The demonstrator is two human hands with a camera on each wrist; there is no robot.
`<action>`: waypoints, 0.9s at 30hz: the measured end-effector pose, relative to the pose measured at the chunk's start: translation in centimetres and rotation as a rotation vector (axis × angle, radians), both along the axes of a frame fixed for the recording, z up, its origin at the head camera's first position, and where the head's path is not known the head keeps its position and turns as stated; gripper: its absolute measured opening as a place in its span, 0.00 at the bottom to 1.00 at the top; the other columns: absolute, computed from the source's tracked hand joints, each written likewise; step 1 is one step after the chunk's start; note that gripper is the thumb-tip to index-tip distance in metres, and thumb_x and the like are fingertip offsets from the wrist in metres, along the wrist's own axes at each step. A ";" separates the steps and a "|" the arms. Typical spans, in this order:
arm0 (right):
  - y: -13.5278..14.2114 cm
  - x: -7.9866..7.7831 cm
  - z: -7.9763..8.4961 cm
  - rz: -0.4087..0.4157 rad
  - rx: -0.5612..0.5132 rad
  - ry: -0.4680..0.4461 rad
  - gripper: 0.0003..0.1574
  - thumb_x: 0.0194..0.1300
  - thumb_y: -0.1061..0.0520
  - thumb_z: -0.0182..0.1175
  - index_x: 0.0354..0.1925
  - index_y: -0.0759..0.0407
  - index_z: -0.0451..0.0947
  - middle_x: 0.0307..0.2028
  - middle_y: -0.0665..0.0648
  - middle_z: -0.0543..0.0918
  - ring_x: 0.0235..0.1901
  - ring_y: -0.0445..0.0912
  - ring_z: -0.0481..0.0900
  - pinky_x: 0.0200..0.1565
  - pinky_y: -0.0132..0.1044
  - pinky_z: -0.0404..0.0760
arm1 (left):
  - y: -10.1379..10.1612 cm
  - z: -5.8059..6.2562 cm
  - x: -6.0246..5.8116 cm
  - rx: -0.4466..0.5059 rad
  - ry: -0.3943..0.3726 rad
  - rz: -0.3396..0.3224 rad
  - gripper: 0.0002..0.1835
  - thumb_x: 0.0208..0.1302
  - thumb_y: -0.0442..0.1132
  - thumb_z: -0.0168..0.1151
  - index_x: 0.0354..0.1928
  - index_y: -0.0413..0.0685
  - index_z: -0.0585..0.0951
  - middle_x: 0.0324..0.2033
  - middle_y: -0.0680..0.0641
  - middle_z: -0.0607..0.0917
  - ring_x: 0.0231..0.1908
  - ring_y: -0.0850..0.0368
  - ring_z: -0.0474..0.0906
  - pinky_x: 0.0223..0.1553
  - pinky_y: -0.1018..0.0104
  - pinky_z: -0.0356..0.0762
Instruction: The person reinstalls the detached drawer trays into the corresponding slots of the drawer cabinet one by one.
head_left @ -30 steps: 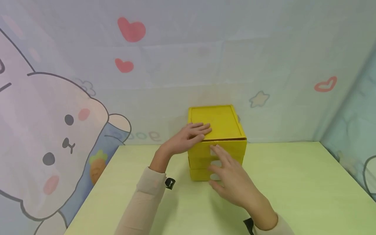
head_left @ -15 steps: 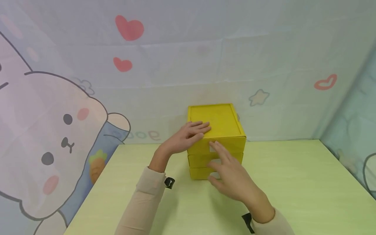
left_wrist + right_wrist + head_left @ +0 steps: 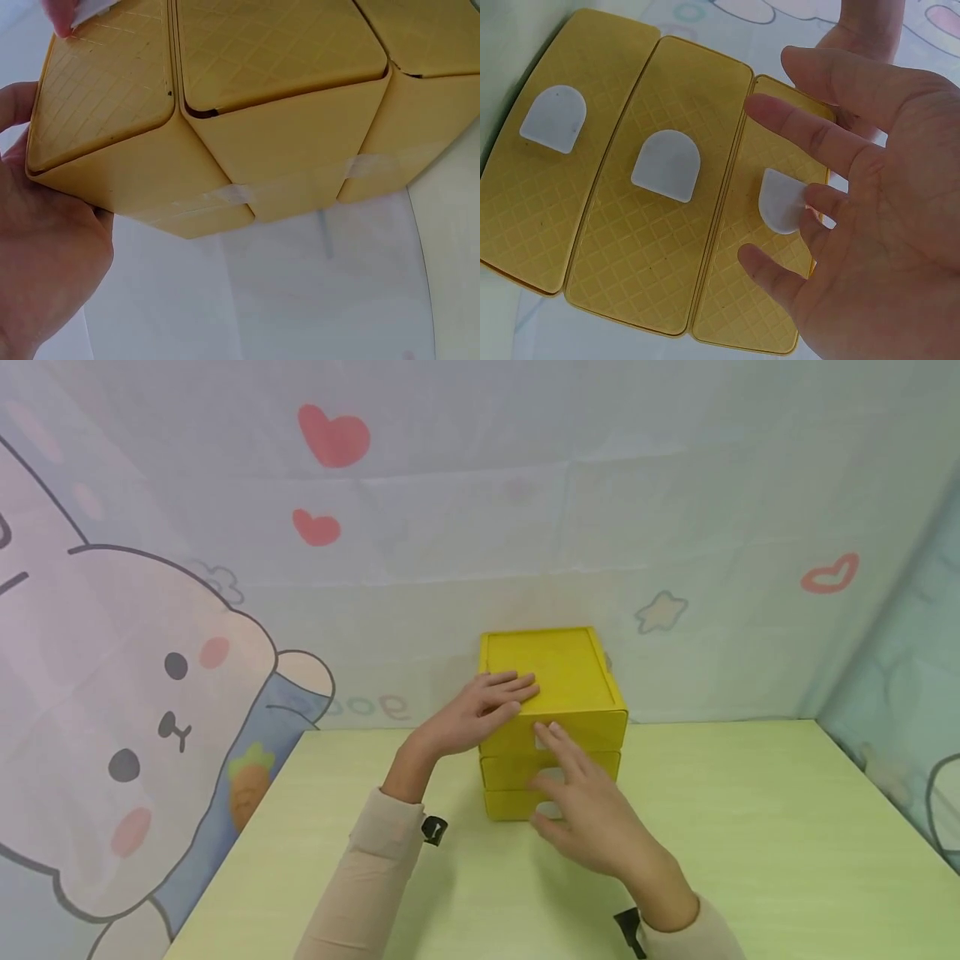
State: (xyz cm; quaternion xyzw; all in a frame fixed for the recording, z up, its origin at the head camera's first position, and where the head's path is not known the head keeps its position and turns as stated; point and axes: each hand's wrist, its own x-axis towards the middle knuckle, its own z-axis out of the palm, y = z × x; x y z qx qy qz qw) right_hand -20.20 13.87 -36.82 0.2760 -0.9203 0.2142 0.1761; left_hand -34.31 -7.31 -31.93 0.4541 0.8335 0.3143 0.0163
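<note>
A small yellow drawer unit (image 3: 555, 668) with three stacked drawers stands against the back wall. My left hand (image 3: 468, 714) rests with fairly straight fingers on its top, near the front left corner. In front of the unit, my right hand (image 3: 596, 818) reaches its extended fingers to the top drawer (image 3: 754, 285). Two of those fingertips are at this drawer's white handle (image 3: 780, 201). The middle drawer (image 3: 649, 255) and the bottom drawer (image 3: 532, 210) have matching white handles. All drawer fronts look flush with the casing. A fingertip at the top handle also shows in the left wrist view.
The unit stands at the back of a pale green table (image 3: 750, 827). Behind it hangs a light cloth backdrop (image 3: 465, 543) printed with hearts, a star and a large cartoon rabbit. A second cloth side (image 3: 915, 693) borders the table on the right.
The top drawer, which showed a dark gap under the casing's top edge, has gone in flush. My right hand has moved slightly forward with it; the left hand stays on top.
</note>
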 end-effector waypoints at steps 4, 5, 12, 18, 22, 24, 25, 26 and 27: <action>0.1 -0.3 0.0 0.003 0.012 -0.006 0.16 0.68 0.54 0.72 0.53 0.56 0.88 0.84 0.61 0.55 0.84 0.60 0.47 0.74 0.66 0.68 | 0.1 -0.1 -0.2 0.006 0.009 0.007 0.26 0.86 0.44 0.46 0.79 0.47 0.69 0.81 0.46 0.65 0.83 0.44 0.52 0.84 0.42 0.30; 0.1 -0.3 0.0 0.004 0.013 -0.010 0.16 0.69 0.54 0.72 0.53 0.56 0.88 0.84 0.61 0.55 0.84 0.60 0.47 0.75 0.66 0.67 | 0.1 -0.2 -0.3 0.007 0.011 0.008 0.25 0.86 0.44 0.46 0.79 0.47 0.69 0.81 0.46 0.65 0.83 0.44 0.52 0.84 0.41 0.30; 0.2 -0.6 0.5 0.018 0.013 -0.069 0.19 0.71 0.55 0.69 0.58 0.57 0.85 0.84 0.60 0.54 0.84 0.61 0.47 0.74 0.72 0.63 | -0.1 -0.9 -0.9 0.017 0.015 0.016 0.25 0.87 0.44 0.46 0.79 0.48 0.70 0.80 0.47 0.65 0.83 0.44 0.51 0.84 0.41 0.31; 0.8 -0.6 1.2 0.069 -0.030 -0.038 0.28 0.73 0.52 0.69 0.66 0.61 0.80 0.81 0.62 0.61 0.82 0.62 0.53 0.76 0.72 0.57 | -0.6 -1.3 -0.9 0.076 -0.011 0.056 0.24 0.86 0.44 0.48 0.77 0.49 0.73 0.79 0.47 0.69 0.82 0.45 0.53 0.84 0.43 0.32; 1.5 -0.1 1.9 0.021 -0.079 0.042 0.33 0.72 0.48 0.70 0.69 0.58 0.78 0.79 0.62 0.67 0.79 0.61 0.60 0.76 0.69 0.59 | -0.5 -1.5 -0.2 0.101 0.065 0.106 0.24 0.86 0.44 0.50 0.76 0.46 0.74 0.78 0.44 0.69 0.83 0.46 0.53 0.85 0.46 0.35; 2.0 0.3 2.5 -0.033 -0.096 0.068 0.35 0.73 0.48 0.69 0.72 0.58 0.76 0.78 0.62 0.67 0.79 0.62 0.61 0.77 0.68 0.57 | -0.4 -1.4 0.7 0.099 0.134 0.150 0.25 0.86 0.44 0.51 0.77 0.44 0.73 0.79 0.42 0.68 0.83 0.44 0.52 0.85 0.45 0.39; 2.3 0.5 2.7 -0.064 -0.101 0.077 0.35 0.74 0.47 0.68 0.72 0.57 0.75 0.78 0.62 0.67 0.79 0.63 0.60 0.77 0.68 0.57 | -0.3 -1.3 1.3 0.096 0.166 0.181 0.26 0.85 0.45 0.51 0.77 0.44 0.72 0.79 0.42 0.67 0.83 0.44 0.52 0.85 0.44 0.41; 2.5 0.8 3.0 -0.094 -0.103 0.081 0.36 0.74 0.46 0.67 0.73 0.57 0.74 0.79 0.62 0.67 0.79 0.63 0.59 0.77 0.68 0.56 | -0.2 -1.2 2.0 0.087 0.194 0.218 0.27 0.85 0.47 0.52 0.79 0.45 0.71 0.80 0.42 0.66 0.83 0.44 0.51 0.84 0.43 0.42; 2.8 1.0 3.3 -0.125 -0.103 0.079 0.37 0.75 0.44 0.66 0.75 0.56 0.73 0.79 0.62 0.66 0.80 0.64 0.57 0.78 0.68 0.55 | -0.2 -1.1 2.7 0.075 0.221 0.259 0.29 0.85 0.49 0.53 0.80 0.47 0.69 0.81 0.43 0.64 0.83 0.43 0.51 0.84 0.42 0.43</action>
